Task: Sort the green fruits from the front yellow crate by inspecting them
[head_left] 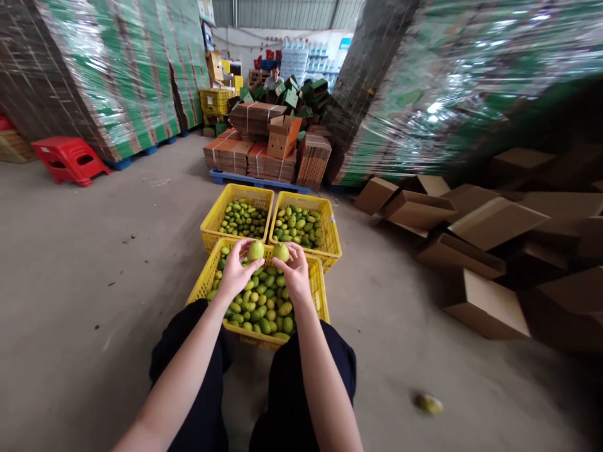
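Note:
My left hand [238, 270] is closed on a yellow-green mango [255, 250], thumb below and fingers behind it. A second mango [281, 252] is gripped in my right hand [296, 271], side by side with the first and a small gap apart. Both hands are over the far part of a yellow plastic crate [321, 290], which holds many green and yellowish mangoes [262, 307]. Just beyond stand two more yellow crates, one on the left [211, 215] and one on the right [332, 233], each partly filled with mangoes.
Open cardboard boxes [490, 301] lie piled at right. One mango [428, 403] is on the floor. A red stool [70, 160] stands at left. Ahead are flattened cartons [230, 154] on a blue pallet [240, 180]; a person [273, 76] is behind. Wrapped stacks [117, 75] flank the aisle.

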